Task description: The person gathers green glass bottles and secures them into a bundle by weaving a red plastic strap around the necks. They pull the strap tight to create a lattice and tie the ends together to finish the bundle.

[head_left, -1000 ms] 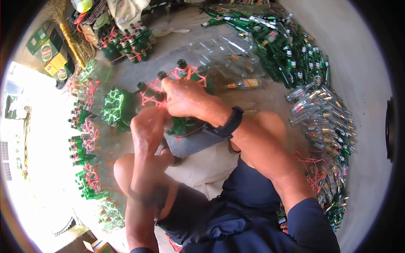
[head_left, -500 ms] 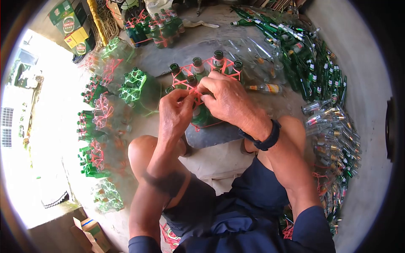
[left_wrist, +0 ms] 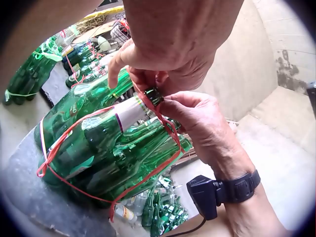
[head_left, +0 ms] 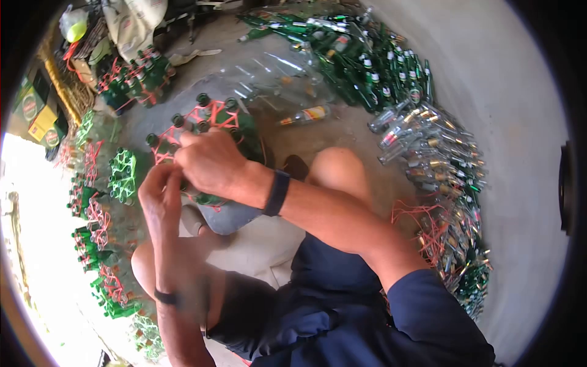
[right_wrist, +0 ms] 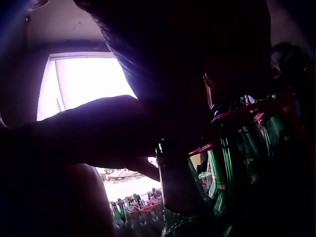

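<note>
A bundle of green glass bottles (left_wrist: 91, 143) stands upright on a dark grey board, bound with red plastic twine (left_wrist: 170, 126) that runs around and between the necks. My left hand (head_left: 160, 192) is at the near-left side of the bundle and pinches the twine by the bottle mouths. Right beside it my right hand (head_left: 211, 162), with a black strap on the wrist, grips the twine with thumb and curled fingers. In the left wrist view both hands meet at one bottle mouth (left_wrist: 154, 96). The right wrist view is very dark and shows bottle necks close by.
Several tied bundles of green bottles (head_left: 122, 174) line the left side. Loose green bottles (head_left: 367, 67) and clear bottles (head_left: 440, 150) lie heaped along the wall. One labelled clear bottle (head_left: 306, 115) lies right of the bundle. A tangle of red twine (head_left: 428, 223) is at right.
The head view has swung, shifting the scene left. Both hands stay at the twine among the necks; the right hand now overlaps the left hand's fingertips, where a gap showed half a second ago.
</note>
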